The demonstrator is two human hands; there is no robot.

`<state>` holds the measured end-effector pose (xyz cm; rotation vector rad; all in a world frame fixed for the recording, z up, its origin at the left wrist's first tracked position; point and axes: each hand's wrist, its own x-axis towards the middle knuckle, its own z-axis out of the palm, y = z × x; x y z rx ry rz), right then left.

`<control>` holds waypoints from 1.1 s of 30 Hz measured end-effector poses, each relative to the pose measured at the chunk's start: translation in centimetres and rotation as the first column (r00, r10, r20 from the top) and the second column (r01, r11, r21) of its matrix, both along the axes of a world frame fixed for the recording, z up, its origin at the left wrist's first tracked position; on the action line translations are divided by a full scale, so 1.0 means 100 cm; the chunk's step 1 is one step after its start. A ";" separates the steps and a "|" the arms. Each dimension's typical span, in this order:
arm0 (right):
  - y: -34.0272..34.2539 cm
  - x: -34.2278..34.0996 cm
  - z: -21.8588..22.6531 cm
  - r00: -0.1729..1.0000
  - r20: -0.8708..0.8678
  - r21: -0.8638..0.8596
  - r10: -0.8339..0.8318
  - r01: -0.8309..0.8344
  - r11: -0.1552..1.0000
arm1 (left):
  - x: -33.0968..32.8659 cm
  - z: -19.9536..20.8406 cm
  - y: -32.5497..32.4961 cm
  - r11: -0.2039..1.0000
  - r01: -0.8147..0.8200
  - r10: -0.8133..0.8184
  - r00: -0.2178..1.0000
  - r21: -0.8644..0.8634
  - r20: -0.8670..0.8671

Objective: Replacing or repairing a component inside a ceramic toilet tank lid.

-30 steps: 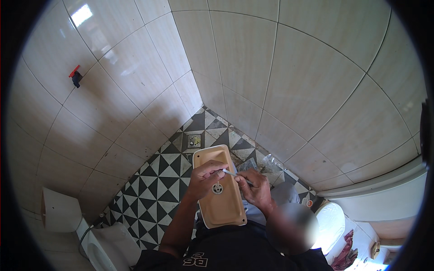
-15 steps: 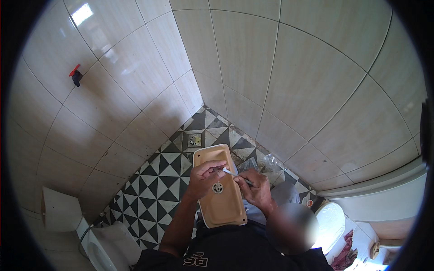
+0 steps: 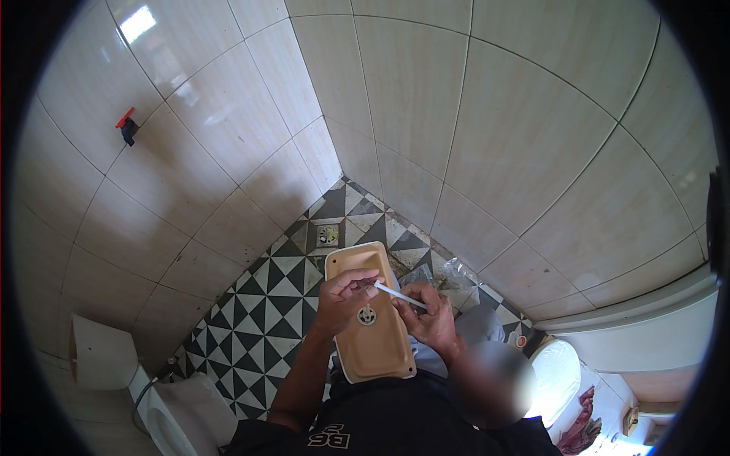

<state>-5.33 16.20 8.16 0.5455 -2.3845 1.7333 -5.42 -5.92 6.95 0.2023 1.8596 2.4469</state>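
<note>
Over a tan basin (image 3: 372, 347), slim white rod (image 3: 400, 294), straight, perhaps plastic

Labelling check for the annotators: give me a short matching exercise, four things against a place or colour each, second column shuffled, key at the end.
Things:
1. thin stick
2. basin
3. wall tap
4. crumpled cloth

Places and colours:
A. dark red, near the picture's lower right corner
B. in the fingers of the right hand
C. black with a red handle, toward the picture's upper left
D. tan with a pale rim

Pairs: 1-B, 2-D, 3-C, 4-A
</note>
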 end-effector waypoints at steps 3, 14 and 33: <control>0.000 -0.003 -0.007 0.997 -0.083 0.032 -0.005 0.008 0.999 | 0.000 -0.003 0.000 0.999 -0.025 0.023 0.998 -0.037 -0.063; 0.002 0.000 -0.005 0.991 0.102 -0.119 0.083 -0.071 0.990 | 0.001 0.001 0.004 0.997 -0.076 0.075 0.996 -0.024 -0.052; -0.004 -0.006 -0.007 0.991 -0.127 -0.105 -0.037 0.023 0.994 | 0.003 -0.001 0.004 0.996 -0.090 0.091 0.995 0.014 -0.035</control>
